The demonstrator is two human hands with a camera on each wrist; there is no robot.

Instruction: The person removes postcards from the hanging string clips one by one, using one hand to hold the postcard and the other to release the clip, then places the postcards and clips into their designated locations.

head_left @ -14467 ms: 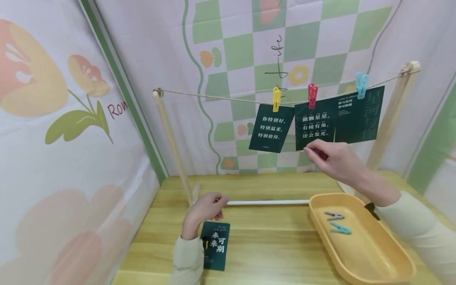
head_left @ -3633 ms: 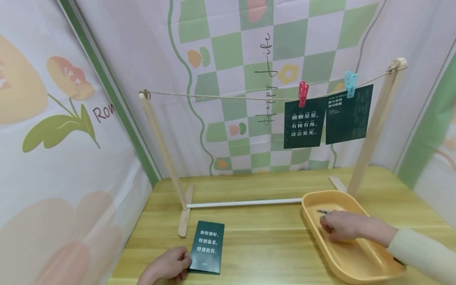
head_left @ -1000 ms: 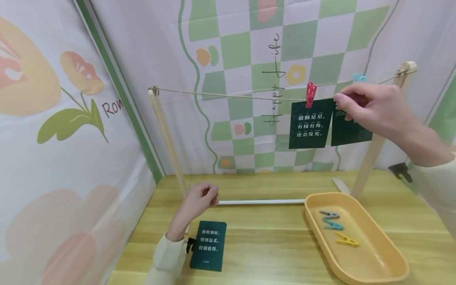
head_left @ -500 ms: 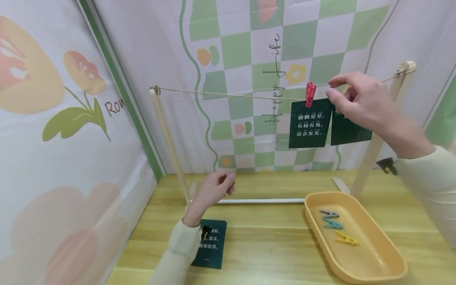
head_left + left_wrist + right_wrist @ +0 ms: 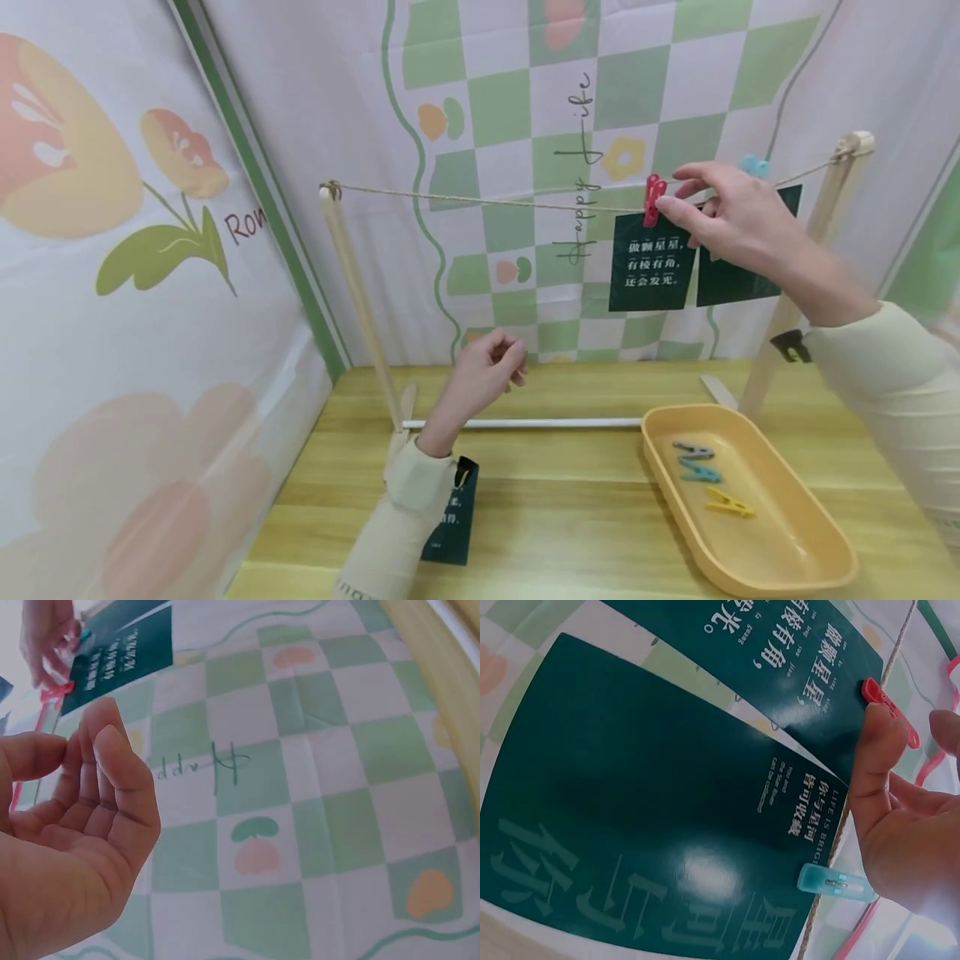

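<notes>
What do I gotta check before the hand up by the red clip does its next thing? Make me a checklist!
1. Red clip fastening its card to the string: ok.
2. Right hand pinching the red clip: not ok; it is right by the clip, but its grasp is open.
3. Left hand free: ok, it holds nothing.
4. Left hand supporting the red clip's card: not ok, it is away from it.
5. Blue clip fastening the other hanging card: ok.
6. Card on the table lying neatly: cannot tell, the left sleeve hides part.
</notes>
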